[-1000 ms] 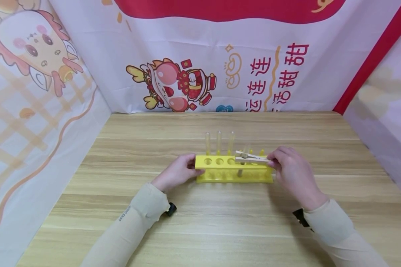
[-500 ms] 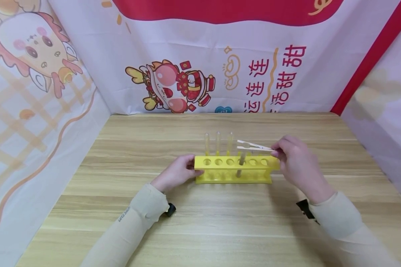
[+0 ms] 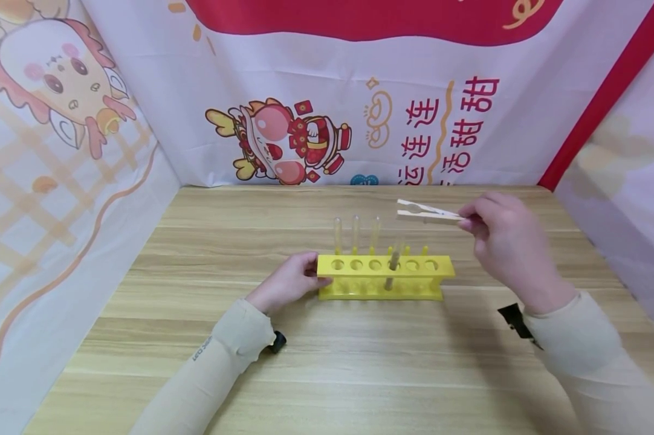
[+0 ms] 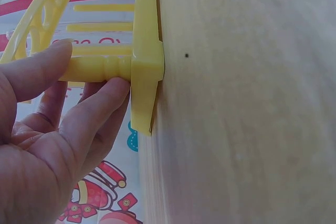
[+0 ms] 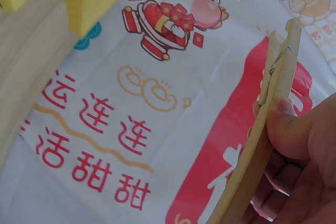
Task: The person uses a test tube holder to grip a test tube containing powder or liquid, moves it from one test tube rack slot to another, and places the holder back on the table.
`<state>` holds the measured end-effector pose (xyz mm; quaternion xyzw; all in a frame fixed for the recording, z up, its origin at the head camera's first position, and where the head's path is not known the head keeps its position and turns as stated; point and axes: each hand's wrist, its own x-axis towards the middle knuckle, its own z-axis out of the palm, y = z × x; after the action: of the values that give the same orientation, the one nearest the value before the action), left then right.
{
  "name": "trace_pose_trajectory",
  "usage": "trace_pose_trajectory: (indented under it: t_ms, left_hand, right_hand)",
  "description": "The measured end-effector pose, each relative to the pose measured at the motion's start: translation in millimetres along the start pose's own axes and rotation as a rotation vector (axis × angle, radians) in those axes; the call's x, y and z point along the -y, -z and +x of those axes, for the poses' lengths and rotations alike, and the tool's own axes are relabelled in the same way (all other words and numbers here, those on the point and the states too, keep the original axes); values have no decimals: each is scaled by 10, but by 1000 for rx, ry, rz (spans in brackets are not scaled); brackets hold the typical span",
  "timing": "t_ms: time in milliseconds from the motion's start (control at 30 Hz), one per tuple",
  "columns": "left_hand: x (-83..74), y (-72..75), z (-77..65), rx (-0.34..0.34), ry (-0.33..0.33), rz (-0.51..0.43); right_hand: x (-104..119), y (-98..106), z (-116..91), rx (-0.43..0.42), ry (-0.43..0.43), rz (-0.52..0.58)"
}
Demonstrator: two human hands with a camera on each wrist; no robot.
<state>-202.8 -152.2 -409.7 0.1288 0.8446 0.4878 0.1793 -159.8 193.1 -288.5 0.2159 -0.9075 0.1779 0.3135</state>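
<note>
A yellow test tube rack (image 3: 443, 267) stands on the table. My left hand (image 3: 290, 281) grips its left end; in the left wrist view, thumb and fingers (image 4: 94, 114) pinch the yellow end post (image 4: 100, 68). A test tube (image 3: 394, 261) with dark grey contents stands in one of the rack's holes, slightly tilted. Up and right of the rack, my right hand (image 3: 512, 248) holds a wooden test tube clamp (image 3: 427, 213) by its rear end, its jaws apart from the tube. The right wrist view shows the thumb against the clamp (image 5: 268, 114) near its wire spring.
Several empty-looking test tubes, among them one clear tube (image 3: 356, 232), sit upside down on pegs along the rack's back. Further pegs (image 3: 425, 249) carry no tube. A printed cloth (image 3: 305, 48) hangs behind the wooden table (image 3: 359, 362), with cloth sides left and right.
My right hand has lifted the test tube clamp up off the dark tube and carried it back and right. The tube stays in the rack, and my left hand has kept its grip.
</note>
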Motion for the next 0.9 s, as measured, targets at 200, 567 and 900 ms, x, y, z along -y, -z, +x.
trace_pose_trajectory:
  t_ms: [200, 567, 900]
  left_hand:
    - [-9, 1, -3, 3, -2, 2]
    - [1, 1, -8, 7, -22, 3]
    - [30, -6, 22, 2, -60, -3]
  right_hand:
    - [-82, 226, 108, -63, -12, -38]
    - [-299, 423, 182, -48, -116, -81]
    - [-477, 382, 93, 55, -204, -113]
